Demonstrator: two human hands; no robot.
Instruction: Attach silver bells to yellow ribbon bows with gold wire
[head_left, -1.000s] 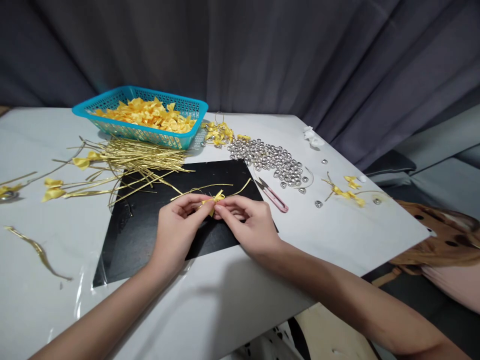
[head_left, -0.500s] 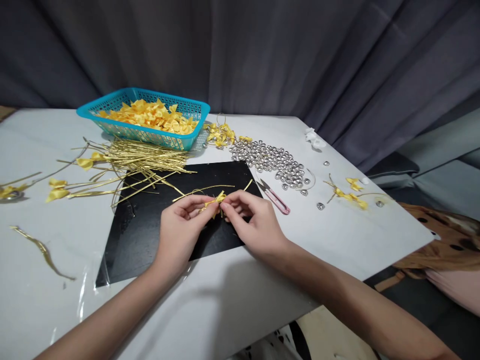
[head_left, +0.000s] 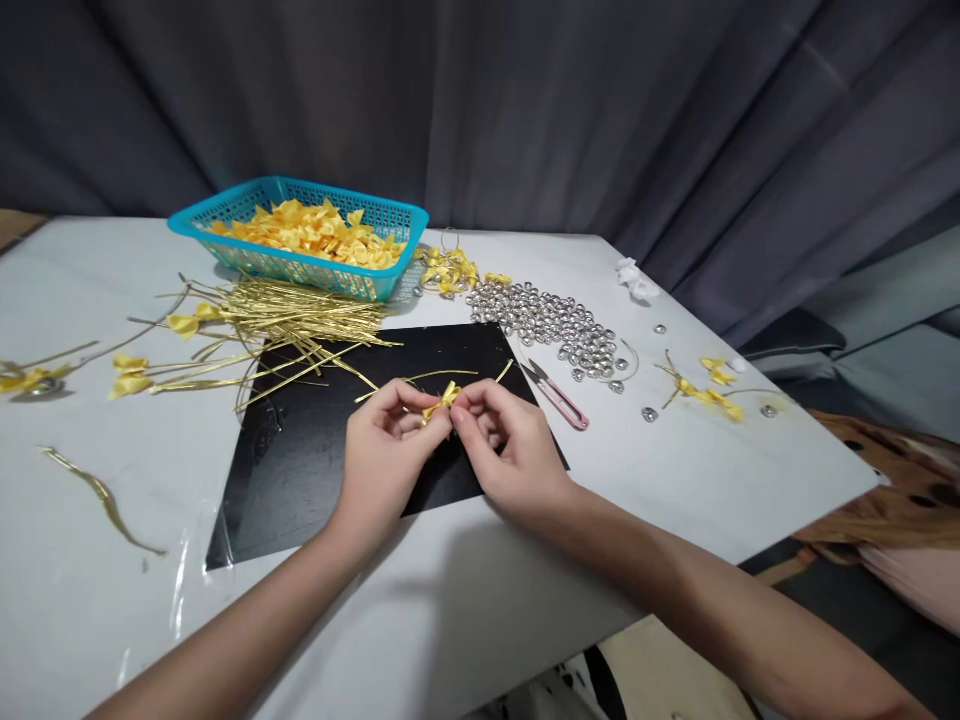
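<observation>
A small yellow ribbon bow (head_left: 444, 402) is pinched between my two hands, above a black mat (head_left: 300, 480). My left hand (head_left: 390, 430) grips its left side between thumb and fingers. On the other side, my right hand (head_left: 506, 435) has thumb and forefinger closed at the bow's right edge; the fingertips hide part of it. Several gold twist ties (head_left: 300, 315) lie heaped behind my left hand, some reaching onto the mat. Just right of my right hand rest pink-handled thread snips (head_left: 559, 395).
Behind stands a blue plastic basket (head_left: 184, 222) full of yellow bows. Silver beads (head_left: 555, 320) spread across the white table (head_left: 675, 500), near a cluster of yellow bows (head_left: 450, 270). More bows (head_left: 705, 393) lie at the right. A grey curtain (head_left: 525, 120) hangs behind the table.
My hands have drawn slightly closer together around the bow, which now shows a more compact shape. The whole view has shifted a little, moving the table things rightward.
</observation>
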